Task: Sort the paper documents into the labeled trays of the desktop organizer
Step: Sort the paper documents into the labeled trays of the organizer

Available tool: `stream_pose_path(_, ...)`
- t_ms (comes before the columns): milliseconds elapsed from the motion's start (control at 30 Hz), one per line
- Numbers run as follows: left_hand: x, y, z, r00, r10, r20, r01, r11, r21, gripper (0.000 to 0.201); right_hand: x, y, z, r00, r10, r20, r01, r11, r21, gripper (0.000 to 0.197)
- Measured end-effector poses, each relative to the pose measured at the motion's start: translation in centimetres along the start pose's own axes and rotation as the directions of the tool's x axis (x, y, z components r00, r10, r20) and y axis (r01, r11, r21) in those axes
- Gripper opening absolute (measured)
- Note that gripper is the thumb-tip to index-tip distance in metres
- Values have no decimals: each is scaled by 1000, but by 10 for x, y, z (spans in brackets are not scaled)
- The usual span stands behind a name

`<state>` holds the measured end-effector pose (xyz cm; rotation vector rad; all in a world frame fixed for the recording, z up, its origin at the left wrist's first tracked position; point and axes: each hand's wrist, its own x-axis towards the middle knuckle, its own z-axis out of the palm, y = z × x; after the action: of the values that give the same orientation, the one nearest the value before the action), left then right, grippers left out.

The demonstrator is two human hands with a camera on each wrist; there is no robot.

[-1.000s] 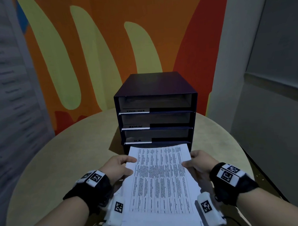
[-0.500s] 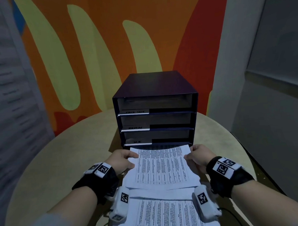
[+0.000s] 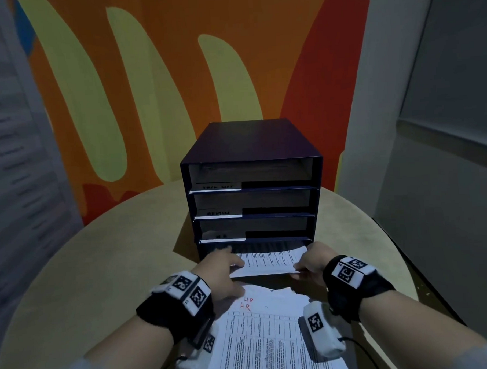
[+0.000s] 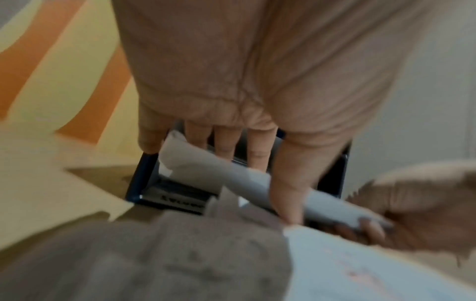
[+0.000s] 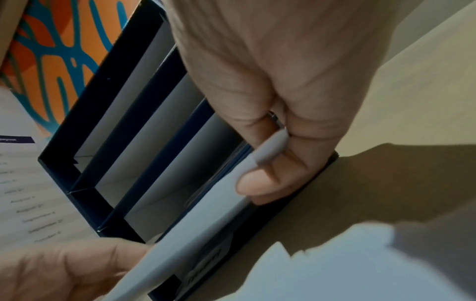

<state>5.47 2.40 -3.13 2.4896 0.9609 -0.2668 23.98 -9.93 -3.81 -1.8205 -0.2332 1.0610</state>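
A dark blue desktop organizer (image 3: 250, 145) with several labeled trays stands on the round table. A printed sheet (image 3: 268, 262) lies mostly inside its bottom tray, only its near end sticking out. My left hand (image 3: 222, 264) holds the sheet's left edge, thumb on top (image 4: 285, 189) and fingers beneath. My right hand (image 3: 312, 260) pinches the right edge between thumb and fingers (image 5: 260, 179). A stack of printed documents (image 3: 271, 339) lies in front of the organizer, the top one marked "HR" in red.
The beige round table (image 3: 101, 274) has bare surface left and right of the organizer. An orange and yellow painted wall (image 3: 176, 75) is close behind it. A grey wall (image 3: 445, 175) runs along the right side.
Both hands have pushed the sheet forward into the bottom tray. Much less of it shows now, and the stack underneath with the red "HR" mark is uncovered.
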Motion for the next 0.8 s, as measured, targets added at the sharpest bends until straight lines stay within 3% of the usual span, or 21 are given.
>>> stream_pose_path(67, 4, 5, 3, 991, 36, -130, -21, 993, 115, 49, 3, 1, 0, 1000, -27, 4, 27, 1000, -15, 27)
stream_pose_path(133, 4, 10, 3, 975, 60, -214, -12, 975, 221, 43, 8, 3, -1, 997, -75, 2, 74, 981, -178, 42)
stream_pose_path(167, 4, 12, 1, 969, 72, -235, -9, 966, 259, 41, 7, 3, 0, 994, -110, 1, 105, 948, -301, 40)
stream_pose_path(200, 3, 14, 0, 963, 88, -256, -15, 962, 272, 38, 7, 3, 0, 988, -153, -8, 133, 881, -454, 34)
stream_pose_path(267, 2, 20, -5, 954, 116, -276, -38, 962, 272, 30, 3, 1, 1, 967, -256, -21, 148, 622, -769, 29)
stream_pose_path(333, 3, 26, -10, 960, 127, -251, -51, 956, 288, 28, 2, 0, 2, 952, -304, 26, 153, 403, -902, 32)
stream_pose_path(433, 10, 30, -16, 978, 106, -178, -41, 941, 336, 27, 2, -3, 3, 949, -305, 80, 156, 234, -960, 29)
stream_pose_path(533, 18, 29, -19, 983, 99, -153, -34, 925, 378, 35, 0, -5, 2, 910, -371, 184, 236, 101, -966, 10)
stream_pose_path(667, 24, 31, -19, 992, 71, -105, -24, 918, 395, 43, 2, 0, 13, 858, -366, 360, 387, -1, -922, 26)
stream_pose_path(800, 27, 30, -11, 995, 69, -74, -34, 916, 400, 38, 12, 5, 27, 894, -229, 385, 378, -73, -923, 29)
